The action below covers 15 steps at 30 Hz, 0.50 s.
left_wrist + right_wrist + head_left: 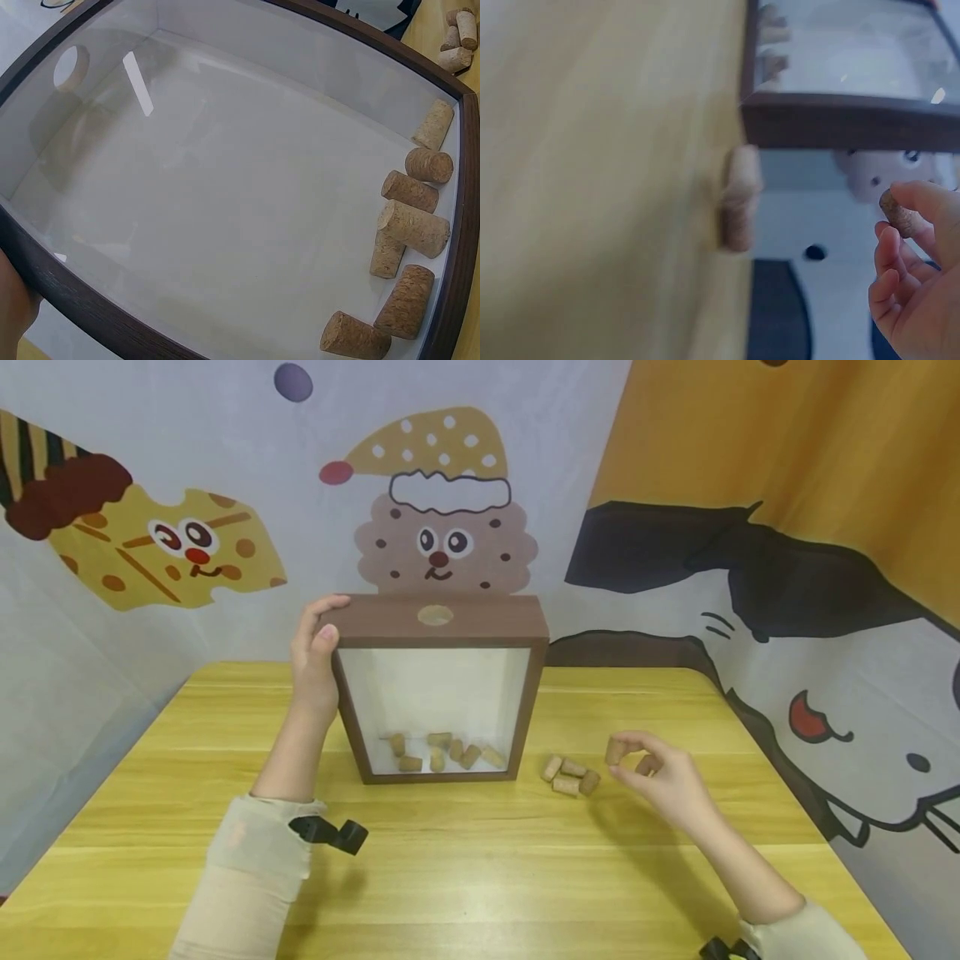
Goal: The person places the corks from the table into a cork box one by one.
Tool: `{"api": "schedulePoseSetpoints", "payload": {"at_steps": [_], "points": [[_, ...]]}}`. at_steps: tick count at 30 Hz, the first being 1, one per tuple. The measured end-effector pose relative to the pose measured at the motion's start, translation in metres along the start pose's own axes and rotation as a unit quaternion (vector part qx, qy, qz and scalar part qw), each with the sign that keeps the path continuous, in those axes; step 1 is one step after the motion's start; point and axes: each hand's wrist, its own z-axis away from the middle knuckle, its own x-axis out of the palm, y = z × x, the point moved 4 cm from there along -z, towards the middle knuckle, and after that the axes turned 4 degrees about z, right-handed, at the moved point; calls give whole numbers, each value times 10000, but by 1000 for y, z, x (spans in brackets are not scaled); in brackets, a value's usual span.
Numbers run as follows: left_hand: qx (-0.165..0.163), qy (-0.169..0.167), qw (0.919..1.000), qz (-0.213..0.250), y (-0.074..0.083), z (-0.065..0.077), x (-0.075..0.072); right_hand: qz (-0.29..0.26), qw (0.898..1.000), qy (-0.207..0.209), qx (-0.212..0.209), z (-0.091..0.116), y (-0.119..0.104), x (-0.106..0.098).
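A brown wooden display box [495, 620] with a clear front and a round hole [435, 615] in its top stands upright on the table. My left hand [315, 664] grips its upper left corner, the thumb on the front edge. Several corks [414, 228] lie along the bottom inside. To the right of the box, my right hand [671, 781] pinches a single cork [900, 214] between thumb and fingertips, above the tabletop. Beside the box's lower right corner is a small group of loose corks [566, 787], close to the right hand.
The yellow wood-grain table [465, 868] extends to both sides of the box. Behind it hangs a cloth [247, 435] printed with cartoon figures. A black wrist mount [330, 833] sticks out from the left sleeve.
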Motion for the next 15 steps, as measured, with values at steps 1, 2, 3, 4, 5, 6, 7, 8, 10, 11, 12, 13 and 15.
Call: {"api": "schedulePoseSetpoints", "payload": {"at_steps": [1,2,3,4,5,6,7,8,10,11,12,13,15], "points": [[0,2,10000,4,0,0,0,3,10000,60,-54,-1,-7,-2],[2,2,10000,9,0,0,0,19,9999,123,-115,-3,-14,-4],[2,1,10000,8,0,0,0,10,9997,167,-168,-4,-20,-5],[9,1,10000,6,0,0,1,-8,9995,211,-231,-6,-27,-7],[8,4,10000,11,0,0,1,-20,9992,256,-303,-7,-34,-8],[22,-3,10000,13,0,0,1,-47,9989,294,-355,-9,-40,-10],[17,-7,10000,27,0,0,1,-64,9985,331,-422,-10,-47,-11],[20,-11,10000,31,0,0,1,-76,9981,365,-498,-11,-54,-12],[30,-19,10000,65,-1,0,1,-102,9968,435,-663,-14,-67,-15],[14,-17,10000,89,-1,0,1,-110,9961,470,-745,-16,-74,-16],[20,-26,9999,103,-1,0,1,-106,9953,500,-820,-18,-81,-17],[4,-21,9999,114,-2,0,0,-81,9945,538,-898,-20,-89,-18],[-22,-16,9999,129,-2,0,0,-74,9926,605,-1047,-25,-103,-20]]}}
